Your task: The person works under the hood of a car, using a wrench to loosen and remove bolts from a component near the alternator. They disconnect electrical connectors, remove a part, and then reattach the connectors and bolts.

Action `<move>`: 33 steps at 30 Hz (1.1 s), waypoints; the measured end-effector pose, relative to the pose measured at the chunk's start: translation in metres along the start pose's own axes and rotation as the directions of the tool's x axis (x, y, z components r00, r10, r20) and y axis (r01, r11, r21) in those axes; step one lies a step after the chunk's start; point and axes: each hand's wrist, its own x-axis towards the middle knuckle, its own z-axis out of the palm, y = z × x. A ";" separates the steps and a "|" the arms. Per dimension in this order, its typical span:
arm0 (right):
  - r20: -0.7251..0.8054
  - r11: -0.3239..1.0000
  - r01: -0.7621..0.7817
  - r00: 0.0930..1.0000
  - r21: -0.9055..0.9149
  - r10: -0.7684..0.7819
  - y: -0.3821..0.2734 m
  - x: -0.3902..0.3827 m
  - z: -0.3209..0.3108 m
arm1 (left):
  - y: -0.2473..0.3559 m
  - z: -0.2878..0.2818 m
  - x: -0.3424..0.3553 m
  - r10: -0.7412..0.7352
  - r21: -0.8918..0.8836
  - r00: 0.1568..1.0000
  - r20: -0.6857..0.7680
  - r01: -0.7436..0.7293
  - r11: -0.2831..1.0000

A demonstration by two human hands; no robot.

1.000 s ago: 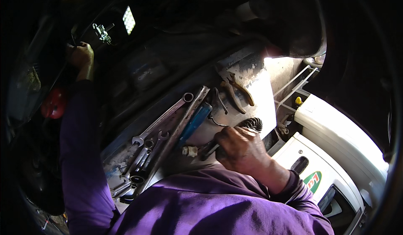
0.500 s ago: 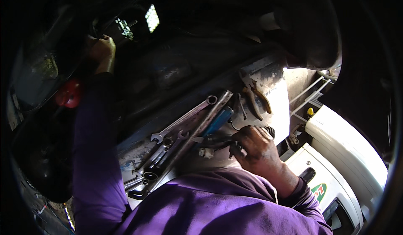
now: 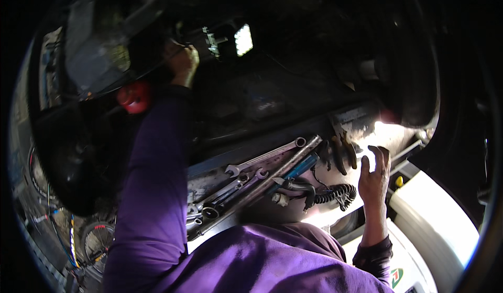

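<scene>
My left hand reaches up into a dark recess at the upper left. Its fingers look curled, and shadow hides whatever they hold. My right hand is raised with fingers apart and holds nothing. It is just right of worn pliers on a metal ledge. Left of that hand lies a black coiled cable joined to a dark handle-like part. Beside them are a long metal bar, a blue tool, a long combination wrench and several smaller wrenches.
A bright square light shines near my left hand. A red round object hangs by my left forearm. At right stand white panels and a white rail. A bicycle wheel shows at lower left.
My right hand has let go of the coiled cable and its dark handle, moving up and right past the pliers while opening. My view has shifted; my left hand stays in the recess.
</scene>
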 end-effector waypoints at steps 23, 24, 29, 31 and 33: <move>-0.224 0.401 0.755 0.573 0.519 -0.789 -0.092 -0.093 0.002 | -0.160 -0.486 -0.556 -0.871 -0.339 0.492 -0.015 0.817 0.467; -0.155 0.364 0.757 0.516 0.543 -0.842 -0.096 -0.102 0.006 | -0.158 -0.472 -0.597 -0.874 -0.228 0.467 0.132 0.873 0.432; 0.056 0.235 0.860 0.235 0.453 -0.970 -0.117 -0.136 0.013 | -0.104 -0.418 -0.683 -0.733 -0.286 0.457 0.504 0.889 0.358; 0.276 0.307 0.866 0.207 0.394 -0.939 -0.127 -0.152 0.012 | -0.079 -0.413 -0.672 -0.664 -0.353 0.476 0.577 0.878 0.323; 0.459 0.409 0.861 0.244 0.303 -0.854 -0.141 -0.169 0.014 | -0.067 -0.420 -0.648 -0.578 -0.392 0.499 0.646 0.866 0.309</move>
